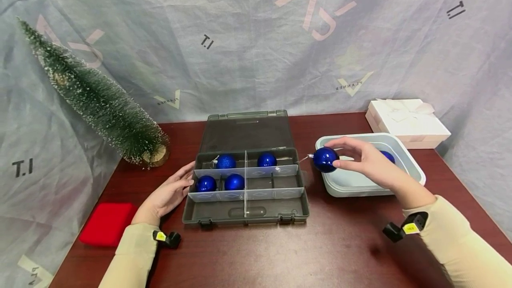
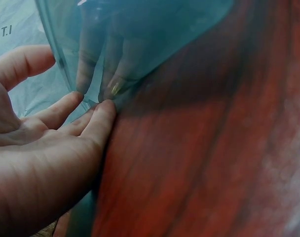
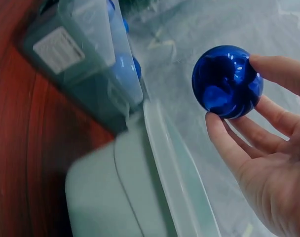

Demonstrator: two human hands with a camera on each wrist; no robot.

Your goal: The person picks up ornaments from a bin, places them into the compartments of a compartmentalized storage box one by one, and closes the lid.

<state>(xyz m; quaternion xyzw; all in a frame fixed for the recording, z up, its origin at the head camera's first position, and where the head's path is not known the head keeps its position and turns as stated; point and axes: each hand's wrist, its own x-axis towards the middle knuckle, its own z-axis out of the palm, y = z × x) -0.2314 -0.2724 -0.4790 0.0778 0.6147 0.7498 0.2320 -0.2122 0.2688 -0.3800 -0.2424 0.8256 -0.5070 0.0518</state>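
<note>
My right hand (image 1: 366, 161) pinches a shiny blue Christmas ball (image 1: 325, 160) between thumb and fingers, above the left rim of a pale plastic tub (image 1: 360, 186). A thin string trails from the ball's silver cap toward the divided box. In the right wrist view the ball (image 3: 226, 81) sits at the fingertips. My left hand (image 1: 170, 194) touches the left side of the dark translucent organizer box (image 1: 276, 208), its fingers fairly straight. Inside the box lie a glittery blue ball (image 1: 226, 162), a shiny one (image 1: 266, 160) and two more (image 1: 206, 184) in the middle row.
Another blue ball (image 1: 387, 157) lies in the tub, partly behind my right hand. The box's lid (image 1: 246, 132) leans open at the back. A small frosted tree (image 1: 96, 97) and a red object (image 1: 108, 224) stand left; a white gift box (image 1: 408, 121) is back right.
</note>
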